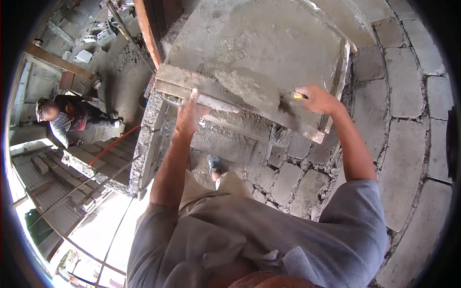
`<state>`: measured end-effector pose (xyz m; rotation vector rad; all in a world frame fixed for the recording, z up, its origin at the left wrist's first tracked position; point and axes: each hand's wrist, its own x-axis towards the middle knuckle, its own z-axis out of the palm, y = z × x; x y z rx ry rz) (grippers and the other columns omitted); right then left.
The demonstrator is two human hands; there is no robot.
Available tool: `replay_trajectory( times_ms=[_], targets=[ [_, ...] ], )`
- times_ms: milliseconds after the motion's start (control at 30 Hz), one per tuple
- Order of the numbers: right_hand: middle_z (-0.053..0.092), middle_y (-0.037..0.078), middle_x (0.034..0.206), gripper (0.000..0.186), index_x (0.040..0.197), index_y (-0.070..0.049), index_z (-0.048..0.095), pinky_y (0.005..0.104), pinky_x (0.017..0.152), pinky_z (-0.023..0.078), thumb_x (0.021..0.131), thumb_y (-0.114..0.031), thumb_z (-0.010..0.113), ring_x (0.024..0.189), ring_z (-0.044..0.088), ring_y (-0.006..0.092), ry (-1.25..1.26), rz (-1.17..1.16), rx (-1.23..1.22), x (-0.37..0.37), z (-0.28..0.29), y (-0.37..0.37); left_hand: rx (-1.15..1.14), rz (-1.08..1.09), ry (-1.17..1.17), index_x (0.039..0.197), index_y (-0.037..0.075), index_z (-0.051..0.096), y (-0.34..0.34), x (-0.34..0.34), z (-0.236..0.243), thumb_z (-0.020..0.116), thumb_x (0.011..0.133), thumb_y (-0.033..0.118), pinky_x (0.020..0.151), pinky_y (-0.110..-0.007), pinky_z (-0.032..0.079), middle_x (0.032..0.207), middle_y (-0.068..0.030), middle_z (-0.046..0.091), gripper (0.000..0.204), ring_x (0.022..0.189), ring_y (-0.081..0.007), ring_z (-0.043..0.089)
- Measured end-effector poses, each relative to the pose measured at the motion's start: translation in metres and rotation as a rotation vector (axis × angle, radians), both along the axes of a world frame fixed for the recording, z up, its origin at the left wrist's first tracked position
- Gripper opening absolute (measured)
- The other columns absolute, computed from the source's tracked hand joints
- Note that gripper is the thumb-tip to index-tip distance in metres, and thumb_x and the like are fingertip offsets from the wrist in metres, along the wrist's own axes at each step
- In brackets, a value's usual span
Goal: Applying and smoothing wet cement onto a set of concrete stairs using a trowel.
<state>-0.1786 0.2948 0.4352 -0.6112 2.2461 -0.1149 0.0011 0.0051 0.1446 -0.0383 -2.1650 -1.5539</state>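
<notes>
My left hand [190, 113] is closed around the near end of a long, pale, mortar-coated strip [222, 104], held against the wooden edge board [169, 75] of a raised slab. My right hand [317, 100] grips a yellow-handled tool [298, 95], probably a trowel; its blurred, grimy blade is at a patch of wet mortar [245, 86] on the slab's near part. The slab's smooth grey top [269, 33] stretches away beyond both hands. A rough concrete block face [225, 137] lies below the edge board.
Grey block wall [403, 81] curves along the right. At left, lower down, a co-worker [72, 120] is beside stepped blockwork [105, 153], with a red rod [113, 144] and rebar [67, 192] nearby. An upright timber [146, 29] stands behind my left hand. My foot [214, 165] shows below.
</notes>
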Motion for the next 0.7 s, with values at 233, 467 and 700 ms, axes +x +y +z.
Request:
replay_trajectory(
  times_ms=[233, 467, 700],
  targets=[
    [0.063, 0.003, 0.069, 0.028, 0.113, -0.017, 0.065, 0.0279, 0.051, 0.041, 0.089, -0.03, 0.059, 0.055, 0.049, 0.0107, -0.192, 0.029, -0.134, 0.086, -0.036, 0.066, 1.197, -0.04, -0.455, 0.125, -0.006, 0.044, 0.006, -0.006, 0.039, 0.05, 0.094, 0.041, 0.081, -0.038, 0.051, 0.113, -0.0203, 0.058, 0.057, 0.098, -0.0296, 0.061],
    [0.057, 0.001, 0.063, 0.026, 0.104, -0.009, 0.066, 0.0298, 0.05, 0.042, 0.086, -0.028, 0.061, 0.05, 0.049, 0.0105, -0.439, -0.379, 0.04, 0.134, -0.12, 0.07, 1.201, -0.157, -0.396, 0.128, -0.005, 0.041, -0.005, 0.004, 0.058, 0.056, 0.09, 0.045, 0.084, -0.04, 0.05, 0.112, -0.0204, 0.057, 0.065, 0.099, -0.0297, 0.061],
    [0.066, 0.021, 0.078, 0.032, 0.096, -0.001, 0.066, 0.0413, 0.058, 0.05, 0.076, -0.027, 0.064, 0.064, 0.062, 0.036, 0.329, -0.201, -0.273, 0.126, -0.318, 0.008, 1.147, -0.158, -0.379, 0.123, -0.007, 0.045, -0.007, 0.015, 0.06, 0.058, 0.089, 0.044, 0.082, -0.042, 0.052, 0.097, -0.0211, 0.062, 0.062, 0.092, -0.0316, 0.063]
  ],
)
